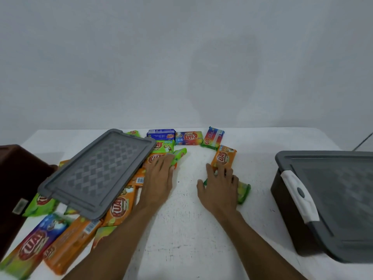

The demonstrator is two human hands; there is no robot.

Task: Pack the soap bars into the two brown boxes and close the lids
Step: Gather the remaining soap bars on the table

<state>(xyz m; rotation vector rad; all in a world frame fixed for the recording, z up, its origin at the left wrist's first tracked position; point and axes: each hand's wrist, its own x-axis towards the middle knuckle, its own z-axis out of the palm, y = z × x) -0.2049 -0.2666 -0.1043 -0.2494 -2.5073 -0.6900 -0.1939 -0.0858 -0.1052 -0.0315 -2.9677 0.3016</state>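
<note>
Several wrapped soap bars lie scattered over the white table [185, 219]. My left hand [159, 178] lies flat with straight fingers on an orange bar and touches a green bar [180, 154]. My right hand [220, 184] rests on a green bar [243, 190], its fingertips reaching an orange bar [225, 156]. A loose grey lid [96, 172] lies tilted on top of bars at the left. One brown box [18, 188] stands at the far left edge. The other brown box [290, 215] at the right has its grey lid [339, 195] on, with a white latch.
More bars, blue and multicoloured, sit in a row near the table's far edge [187, 138]. Large orange and multicoloured packs [66, 243] lie at the near left. A plain grey wall rises behind the table.
</note>
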